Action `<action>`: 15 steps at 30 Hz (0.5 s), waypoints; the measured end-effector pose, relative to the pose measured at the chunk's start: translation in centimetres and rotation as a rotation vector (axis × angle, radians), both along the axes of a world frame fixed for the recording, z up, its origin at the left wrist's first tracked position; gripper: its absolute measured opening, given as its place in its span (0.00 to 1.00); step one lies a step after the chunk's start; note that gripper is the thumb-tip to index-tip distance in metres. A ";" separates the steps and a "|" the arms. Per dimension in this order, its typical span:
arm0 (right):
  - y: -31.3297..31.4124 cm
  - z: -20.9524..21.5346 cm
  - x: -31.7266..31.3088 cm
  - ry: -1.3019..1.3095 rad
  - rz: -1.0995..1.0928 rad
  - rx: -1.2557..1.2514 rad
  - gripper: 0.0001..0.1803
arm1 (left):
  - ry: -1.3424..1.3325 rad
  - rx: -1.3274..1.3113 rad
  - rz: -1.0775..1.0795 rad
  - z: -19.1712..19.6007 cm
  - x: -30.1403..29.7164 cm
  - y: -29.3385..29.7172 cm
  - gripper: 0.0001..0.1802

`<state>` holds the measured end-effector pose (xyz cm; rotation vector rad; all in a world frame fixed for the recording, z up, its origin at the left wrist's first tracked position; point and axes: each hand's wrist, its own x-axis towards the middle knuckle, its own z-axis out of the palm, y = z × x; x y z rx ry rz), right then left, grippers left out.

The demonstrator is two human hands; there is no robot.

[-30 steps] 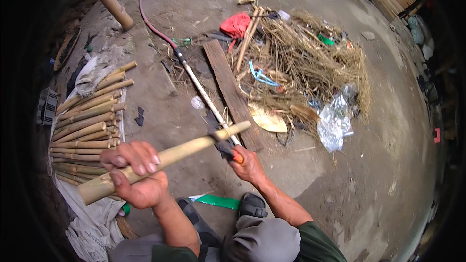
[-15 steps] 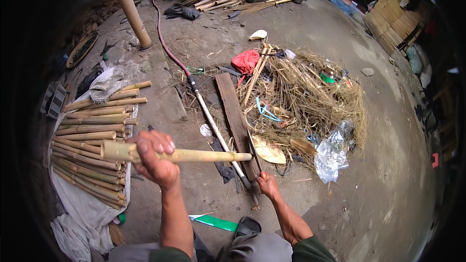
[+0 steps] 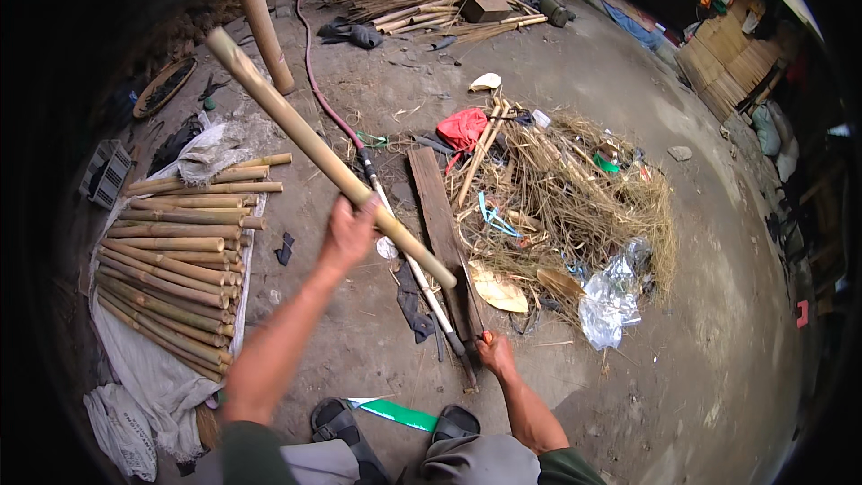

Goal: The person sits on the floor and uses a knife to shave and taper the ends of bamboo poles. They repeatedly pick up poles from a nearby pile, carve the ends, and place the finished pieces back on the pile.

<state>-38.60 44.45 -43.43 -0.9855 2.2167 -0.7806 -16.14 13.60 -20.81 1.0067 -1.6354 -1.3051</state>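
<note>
My left hand point(image 3: 348, 235) is closed round the middle of a bamboo pole point(image 3: 296, 127), held slanting in the air. Its upper end points away to the far left, and its lower end is over a dark wooden plank point(image 3: 433, 202) on the ground. My right hand point(image 3: 496, 353) grips the orange handle of a long-bladed knife beside the plank's near end. The thin, dark blade runs away from me along the plank's right edge, close to the pole's lower end. Whether blade and pole touch, I cannot tell.
At the left, several cut bamboo poles point(image 3: 171, 256) lie on white sacking point(image 3: 166, 409). A pile of dry straw point(image 3: 575, 189) with plastic scraps point(image 3: 615, 296) spreads to the right. A hose point(image 3: 314, 81) crosses the ground; an upright bamboo post point(image 3: 260, 22) stands far left.
My left hand has shifted right and away from me, swinging the bamboo pole from nearly level to a steep slant. My right hand has stayed nearly in place with the knife.
</note>
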 end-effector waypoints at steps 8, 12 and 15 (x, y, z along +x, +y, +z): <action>0.1 -2.9 1.2 -0.260 -0.064 -0.013 0.12 | -0.139 -0.091 0.367 5.6 22.4 6.3 0.21; -0.3 -1.8 1.2 -0.380 -0.084 -0.003 0.16 | -0.215 -0.109 0.944 -0.8 31.3 16.2 0.20; -0.3 -0.6 1.1 -0.403 -0.070 0.029 0.17 | 0.131 0.227 1.201 -6.2 36.9 22.9 0.22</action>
